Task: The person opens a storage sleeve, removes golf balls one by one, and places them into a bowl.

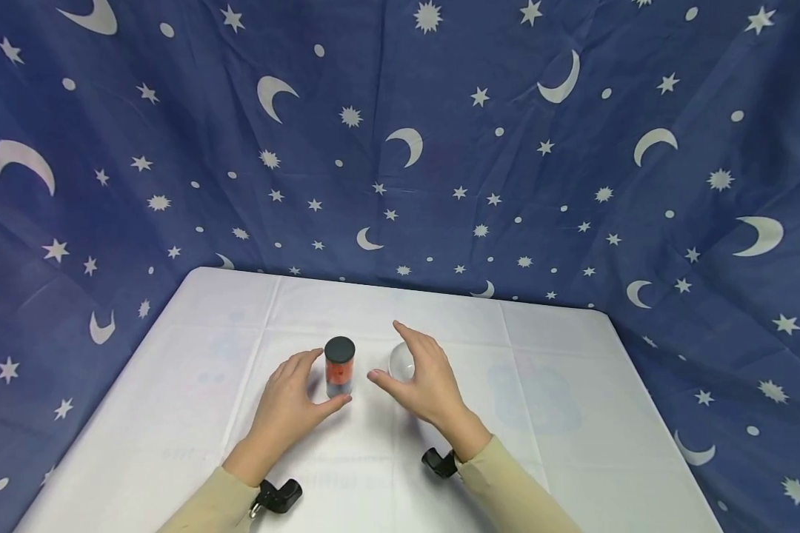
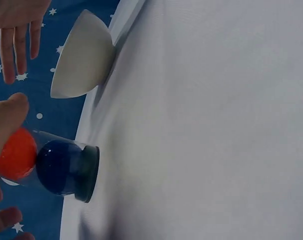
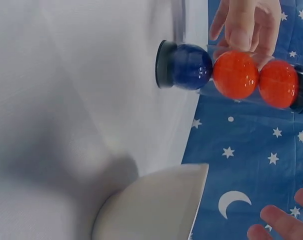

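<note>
A clear tube [image 1: 339, 370] with dark end caps stands upright on the white table. In the right wrist view two orange balls [image 3: 235, 75] sit above a blue ball [image 3: 192, 67] inside it. My left hand [image 1: 287, 403] curves loosely around the tube, fingers to its left and thumb near its lower front. Just right of it, my right hand [image 1: 430, 381] has its thumb and fingers spread apart with nothing between them. That hand partly covers a white bowl [image 1: 400, 361] in the head view. Upright on the table, the bowl [image 2: 86, 57] shows its side in the left wrist view.
White cloth covers the table [image 1: 547, 444], with faint printed patches and fold lines. A blue curtain [image 1: 440, 207] with moons and stars hangs behind the far edge and along both sides. Black wrist straps [image 1: 280, 496] sit at the sleeves.
</note>
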{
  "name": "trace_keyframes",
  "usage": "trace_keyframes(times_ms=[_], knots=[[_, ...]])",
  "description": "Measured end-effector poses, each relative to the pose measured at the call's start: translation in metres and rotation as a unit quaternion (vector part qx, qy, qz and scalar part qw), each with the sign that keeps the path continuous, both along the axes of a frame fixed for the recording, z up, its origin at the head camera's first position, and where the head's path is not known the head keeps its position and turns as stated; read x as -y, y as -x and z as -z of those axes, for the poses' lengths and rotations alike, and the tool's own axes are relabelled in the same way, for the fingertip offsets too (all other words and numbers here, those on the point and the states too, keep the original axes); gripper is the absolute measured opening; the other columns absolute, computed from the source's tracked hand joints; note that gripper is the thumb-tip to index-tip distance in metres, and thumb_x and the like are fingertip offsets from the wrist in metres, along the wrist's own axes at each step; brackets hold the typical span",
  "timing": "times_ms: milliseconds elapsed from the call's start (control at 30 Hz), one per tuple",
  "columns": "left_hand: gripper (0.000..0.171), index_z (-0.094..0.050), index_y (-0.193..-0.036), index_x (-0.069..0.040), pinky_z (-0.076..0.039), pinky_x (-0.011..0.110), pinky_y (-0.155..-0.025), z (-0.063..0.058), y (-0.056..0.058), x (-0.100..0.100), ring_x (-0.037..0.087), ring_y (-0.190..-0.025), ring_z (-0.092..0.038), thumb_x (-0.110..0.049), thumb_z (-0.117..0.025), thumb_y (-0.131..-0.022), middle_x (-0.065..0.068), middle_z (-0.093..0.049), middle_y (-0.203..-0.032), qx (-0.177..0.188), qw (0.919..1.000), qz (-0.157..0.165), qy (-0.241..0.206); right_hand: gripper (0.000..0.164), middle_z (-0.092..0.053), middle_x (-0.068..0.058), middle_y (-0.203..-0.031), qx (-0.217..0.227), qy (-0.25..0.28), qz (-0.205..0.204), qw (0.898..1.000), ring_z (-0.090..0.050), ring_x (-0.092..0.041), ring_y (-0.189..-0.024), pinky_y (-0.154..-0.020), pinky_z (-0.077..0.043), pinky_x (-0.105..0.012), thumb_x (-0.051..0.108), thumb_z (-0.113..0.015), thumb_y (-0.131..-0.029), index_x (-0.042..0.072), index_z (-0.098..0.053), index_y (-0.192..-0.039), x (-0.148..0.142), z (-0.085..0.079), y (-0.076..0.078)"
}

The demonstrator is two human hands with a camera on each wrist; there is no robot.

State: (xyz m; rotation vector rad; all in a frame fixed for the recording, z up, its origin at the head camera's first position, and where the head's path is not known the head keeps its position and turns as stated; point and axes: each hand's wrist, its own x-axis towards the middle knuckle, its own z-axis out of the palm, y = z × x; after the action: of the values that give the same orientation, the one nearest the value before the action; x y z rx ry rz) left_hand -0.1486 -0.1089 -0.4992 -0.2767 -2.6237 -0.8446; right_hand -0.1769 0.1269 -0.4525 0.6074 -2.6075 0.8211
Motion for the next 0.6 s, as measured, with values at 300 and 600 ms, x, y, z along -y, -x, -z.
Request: trace_keyframes(times_ms=[300,600], knots=[[0.076,-0.048,-0.123,-0.017,-0.041,0.038,-0.085,0.006,0.003,-0.007,0.017,-0.108,-0.048,-0.059,-0.069,-0.062,-0.002,-0.049,-0.119,-0.001,0.9976,0.02,-0.066,0.075,-0.044,0.015,-0.128,-0.028,0.002,-0.023,0.999,-0.04,-0.004,-0.115,-0.089,-0.036,-0.032,0.063,-0.059,-0.069,0.031,-0.038,-0.134,0.011,-0.004,0.003],[0.06,-0.051,-0.119,-0.02,-0.044,0.039,-0.081,0.004,0.006,-0.01,0.017,-0.103,-0.053,-0.048,-0.07,-0.069,-0.001,-0.055,-0.113,0.015,0.995,0.033,-0.093,0.071,-0.045,0.012,-0.128,-0.032,0.01,-0.058,0.998,-0.037,-0.003,-0.118,-0.095,-0.032,-0.028,0.059,-0.062,-0.071,0.022,-0.045,-0.13,0.016,-0.006,0.006]])
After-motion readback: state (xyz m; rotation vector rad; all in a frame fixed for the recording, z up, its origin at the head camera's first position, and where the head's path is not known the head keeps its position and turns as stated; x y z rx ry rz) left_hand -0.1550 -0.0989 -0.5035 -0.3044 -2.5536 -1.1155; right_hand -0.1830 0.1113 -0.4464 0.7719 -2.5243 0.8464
